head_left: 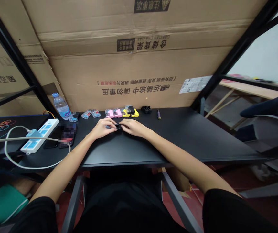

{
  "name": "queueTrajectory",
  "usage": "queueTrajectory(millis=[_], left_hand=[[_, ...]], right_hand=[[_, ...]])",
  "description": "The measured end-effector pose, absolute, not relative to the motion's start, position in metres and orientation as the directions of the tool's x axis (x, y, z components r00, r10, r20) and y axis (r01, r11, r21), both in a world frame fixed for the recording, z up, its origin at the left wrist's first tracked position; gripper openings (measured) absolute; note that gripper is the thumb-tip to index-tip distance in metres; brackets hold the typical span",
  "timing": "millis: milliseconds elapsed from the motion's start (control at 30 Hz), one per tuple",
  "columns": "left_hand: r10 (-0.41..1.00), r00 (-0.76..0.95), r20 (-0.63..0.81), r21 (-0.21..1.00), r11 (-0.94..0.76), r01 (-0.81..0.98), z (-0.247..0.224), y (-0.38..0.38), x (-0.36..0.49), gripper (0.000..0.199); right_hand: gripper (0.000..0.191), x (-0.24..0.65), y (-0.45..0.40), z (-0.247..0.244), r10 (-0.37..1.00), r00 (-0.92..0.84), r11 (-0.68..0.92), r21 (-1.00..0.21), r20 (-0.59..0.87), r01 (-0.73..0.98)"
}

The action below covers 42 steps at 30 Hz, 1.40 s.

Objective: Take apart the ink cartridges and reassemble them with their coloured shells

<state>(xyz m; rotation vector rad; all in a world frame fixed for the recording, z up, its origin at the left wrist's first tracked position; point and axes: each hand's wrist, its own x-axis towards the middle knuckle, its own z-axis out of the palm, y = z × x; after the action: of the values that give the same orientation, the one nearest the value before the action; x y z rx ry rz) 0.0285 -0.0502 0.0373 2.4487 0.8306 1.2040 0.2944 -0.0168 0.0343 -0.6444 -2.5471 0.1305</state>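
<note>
Both hands meet over the middle of the black table [129, 152]. My left hand [102, 128] is closed on a small black part [118, 126], with a bit of clear plastic [107, 127] showing between its fingers. My right hand [133, 127] pinches the same black part from the other side. Behind them stands a row of small clear cases with pink pieces [114, 113] and yellow pieces [130, 112]. Black pieces [146, 109] lie to the right of that row, and two clear pieces [91, 114] to its left.
A small screwdriver [158, 114] lies at the back right. On the left are a water bottle [62, 106], a white power strip [40, 136], a phone [67, 135] and a looping white cable [44, 167]. Cardboard [134, 71] rises behind the table. A person's green garment [3, 205] shows at lower left.
</note>
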Motion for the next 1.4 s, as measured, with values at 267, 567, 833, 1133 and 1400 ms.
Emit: queueTrajectory(millis=[267, 567, 833, 1133, 1400], left_hand=[[0.598, 0.501, 0.626, 0.486, -0.801, 0.349, 0.036, -0.05, 0.03, 0.011], [0.604, 0.507, 0.614, 0.513, -0.795, 0.325, 0.038, -0.052, 0.031, 0.013], [0.64, 0.469, 0.609, 0.55, -0.767, 0.331, 0.036, -0.052, 0.034, 0.018], [0.82, 0.306, 0.483, 0.568, -0.56, 0.603, 0.034, -0.044, 0.021, 0.015], [0.838, 0.361, 0.409, 0.378, -0.516, 0.769, 0.032, -0.038, 0.006, 0.034]], right_hand=[[0.025, 0.293, -0.023, 0.038, 0.472, -0.765, 0.877, -0.148, 0.439, 0.457], [0.038, 0.291, -0.024, 0.035, 0.405, -0.789, 0.889, 0.005, 0.463, 0.459], [0.03, 0.29, -0.022, 0.035, 0.482, -0.74, 0.874, -0.196, 0.469, 0.446], [0.049, 0.295, 0.001, 0.026, 0.66, -0.627, 0.734, -0.534, 0.413, 0.421], [0.04, 0.301, 0.01, 0.022, 0.774, -0.516, 0.618, -0.616, 0.367, 0.488]])
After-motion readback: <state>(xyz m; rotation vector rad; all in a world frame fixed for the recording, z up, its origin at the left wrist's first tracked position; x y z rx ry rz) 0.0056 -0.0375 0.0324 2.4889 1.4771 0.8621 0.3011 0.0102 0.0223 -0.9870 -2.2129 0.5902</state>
